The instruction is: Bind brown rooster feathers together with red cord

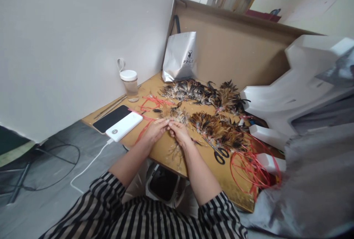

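Observation:
My left hand (156, 130) and my right hand (178, 131) meet fingertip to fingertip over the front of the wooden table (166, 158). Both have their fingers pinched together; whatever lies between them is too small to make out. Just beyond the fingers is a small heap of pale and brown feathers (179, 114). A larger pile of brown and black feathers (215, 126) lies to the right, with black-handled scissors (219, 154) at its near edge. Another long row of dark feathers (193, 91) stretches behind. Loose feather bits (175, 154) lie below my right hand.
Left on the table are a black phone (112, 118), a white power bank (124, 125) with a cable, and a lidded cup (130, 86). A silver bag (179, 56) stands at the back. Red strands (249, 167) and white foam (276, 99) are on the right.

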A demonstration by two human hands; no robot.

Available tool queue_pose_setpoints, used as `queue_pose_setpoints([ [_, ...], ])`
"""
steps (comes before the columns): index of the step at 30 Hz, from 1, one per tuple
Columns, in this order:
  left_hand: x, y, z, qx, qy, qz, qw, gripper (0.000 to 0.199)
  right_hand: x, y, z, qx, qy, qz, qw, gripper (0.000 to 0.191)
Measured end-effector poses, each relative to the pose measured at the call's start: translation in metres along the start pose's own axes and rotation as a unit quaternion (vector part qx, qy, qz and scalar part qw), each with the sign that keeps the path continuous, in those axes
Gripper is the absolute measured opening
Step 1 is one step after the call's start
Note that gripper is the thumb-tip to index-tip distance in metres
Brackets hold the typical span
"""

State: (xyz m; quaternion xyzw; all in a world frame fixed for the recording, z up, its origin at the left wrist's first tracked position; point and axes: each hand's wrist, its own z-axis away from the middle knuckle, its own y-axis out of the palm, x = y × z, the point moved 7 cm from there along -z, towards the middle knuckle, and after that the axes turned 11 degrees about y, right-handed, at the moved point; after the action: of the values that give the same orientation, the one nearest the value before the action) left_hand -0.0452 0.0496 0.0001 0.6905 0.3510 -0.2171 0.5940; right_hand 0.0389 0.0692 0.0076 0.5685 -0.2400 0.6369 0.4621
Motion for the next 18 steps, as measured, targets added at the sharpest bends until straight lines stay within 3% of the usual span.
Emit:
queue_pose_setpoints([
  [3,0.0,-0.002,-0.001,-0.016,0.005,0.009,1.0,0.028,0.011,0.0,0.004,-0.051,-0.086,0.108,0.989,0.02],
  [7,-0.001,-0.004,-0.001,-0.028,0.008,0.013,0.999,0.027,0.023,0.004,0.013,-0.095,-0.191,0.23,0.949,0.022],
  [18,-0.001,-0.005,-0.001,-0.023,0.018,-0.009,1.0,0.026,0.027,0.006,0.019,-0.109,-0.233,0.292,0.921,0.021],
])
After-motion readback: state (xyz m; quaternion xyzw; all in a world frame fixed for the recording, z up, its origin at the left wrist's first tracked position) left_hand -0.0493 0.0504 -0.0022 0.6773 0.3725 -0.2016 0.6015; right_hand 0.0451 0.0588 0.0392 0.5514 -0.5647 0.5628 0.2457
